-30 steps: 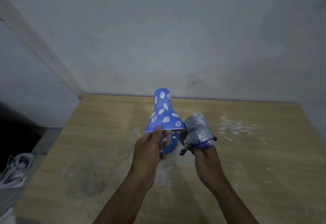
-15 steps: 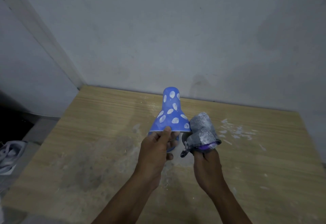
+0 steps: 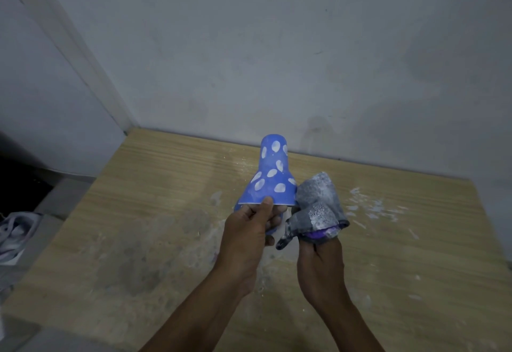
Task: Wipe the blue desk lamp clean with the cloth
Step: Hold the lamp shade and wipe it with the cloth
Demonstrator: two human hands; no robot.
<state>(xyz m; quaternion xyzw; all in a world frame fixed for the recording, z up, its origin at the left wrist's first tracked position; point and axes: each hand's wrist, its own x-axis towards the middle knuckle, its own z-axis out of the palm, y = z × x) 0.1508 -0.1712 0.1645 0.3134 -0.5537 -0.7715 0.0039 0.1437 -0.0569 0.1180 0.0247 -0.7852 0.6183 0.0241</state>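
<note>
- Blue bell-shaped desk lamp shade with white oval spots (image 3: 270, 177): held above the light wood-grain tabletop (image 3: 155, 213), narrow closed end pointing away towards the wall, wide rim towards the person. No brand, label or writing can be read on it.
- Blue lamp part (image 3: 273, 228) below the shade's rim: only slivers show behind the left hand's fingers; its form cannot be told.
- Left hand (image 3: 249, 231): grips the shade at its near rim, thumb pressed on the outer surface, the other fingers curled underneath and close together.
- Right hand (image 3: 320, 261): just right of the shade, fingers closed around the cloth; the fingertips are hidden inside it.
- Crumpled grey speckled cloth with a purple patch at its lower fold (image 3: 318, 207): bunched over the right hand, its left edge touching the right side of the shade's rim. No legible print.
- Tabletop: dusty, with white flecks and smears right of the shade and a dull grey stain left of it.
- Plain grey wall (image 3: 277, 60): behind the shade, meeting the tabletop's far edge.
- Pale shoe (image 3: 16, 229): on the floor, well left of the shade, beyond the tabletop's edge.
</note>
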